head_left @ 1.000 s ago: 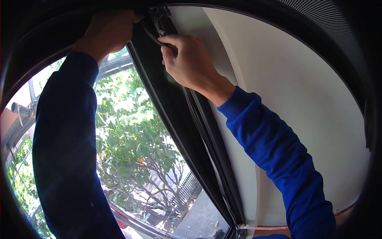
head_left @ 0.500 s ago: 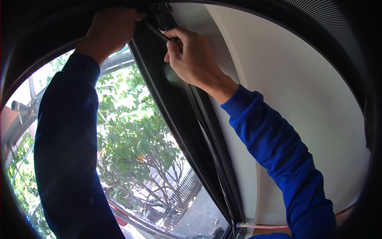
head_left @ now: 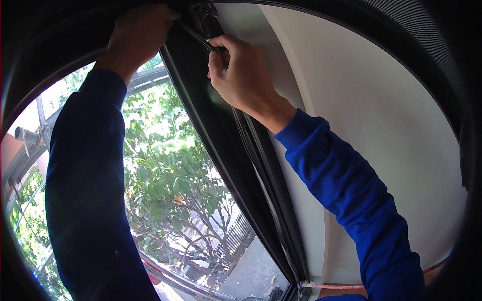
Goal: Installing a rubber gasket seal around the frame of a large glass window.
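I see my left hand (head_left: 138, 32) pressed on the top of the dark window frame (head_left: 221, 150). My right hand (head_left: 241, 75) pinches a thin black strip (head_left: 197, 36) by the white wall (head_left: 381, 125). Trees (head_left: 165, 170) show through the glass.

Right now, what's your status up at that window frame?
Left hand gripping top of dark window frame. Right hand closed on thin black strip at upper corner. Nothing blocking.

Matt black metal window frame (head_left: 228, 165), clear glossy glass pane (head_left: 170, 200), smooth matt white wall (head_left: 381, 115).
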Action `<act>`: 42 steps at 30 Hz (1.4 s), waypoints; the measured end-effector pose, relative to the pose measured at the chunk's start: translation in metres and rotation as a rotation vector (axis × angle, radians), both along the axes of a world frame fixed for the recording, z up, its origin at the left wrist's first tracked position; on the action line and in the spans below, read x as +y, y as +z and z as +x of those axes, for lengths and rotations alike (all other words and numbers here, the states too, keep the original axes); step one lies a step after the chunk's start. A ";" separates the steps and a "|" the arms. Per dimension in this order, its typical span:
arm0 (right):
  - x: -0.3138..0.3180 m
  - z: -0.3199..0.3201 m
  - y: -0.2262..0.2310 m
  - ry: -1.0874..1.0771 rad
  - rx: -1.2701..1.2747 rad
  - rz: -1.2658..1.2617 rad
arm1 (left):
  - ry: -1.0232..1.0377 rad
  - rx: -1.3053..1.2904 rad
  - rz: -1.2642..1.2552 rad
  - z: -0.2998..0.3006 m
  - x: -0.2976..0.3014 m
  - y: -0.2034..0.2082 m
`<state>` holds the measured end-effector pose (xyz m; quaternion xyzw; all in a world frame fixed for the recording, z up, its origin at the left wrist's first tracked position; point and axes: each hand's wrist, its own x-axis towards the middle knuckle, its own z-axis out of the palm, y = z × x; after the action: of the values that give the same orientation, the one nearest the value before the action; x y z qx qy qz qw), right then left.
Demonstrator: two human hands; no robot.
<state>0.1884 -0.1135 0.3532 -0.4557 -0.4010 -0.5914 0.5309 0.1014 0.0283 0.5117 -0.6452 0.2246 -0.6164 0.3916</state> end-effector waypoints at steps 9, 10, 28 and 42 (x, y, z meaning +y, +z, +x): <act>0.000 -0.010 0.003 -0.199 -0.021 -0.022 | 0.119 -0.053 -0.012 -0.001 -0.005 -0.004; 0.001 -0.009 0.003 -0.202 -0.031 -0.034 | 0.115 -0.047 0.006 -0.001 -0.005 -0.003; 0.003 -0.007 0.006 -0.314 -0.065 -0.059 | 0.133 -0.127 -0.073 0.019 -0.009 -0.006; -0.002 -0.011 0.033 -0.344 0.023 -0.193 | 0.189 -0.126 -0.079 0.012 -0.007 -0.008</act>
<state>0.1772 -0.1157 0.3858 -0.5729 -0.3658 -0.6270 0.3806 0.1138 0.0213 0.5040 -0.6381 0.1134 -0.6246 0.4356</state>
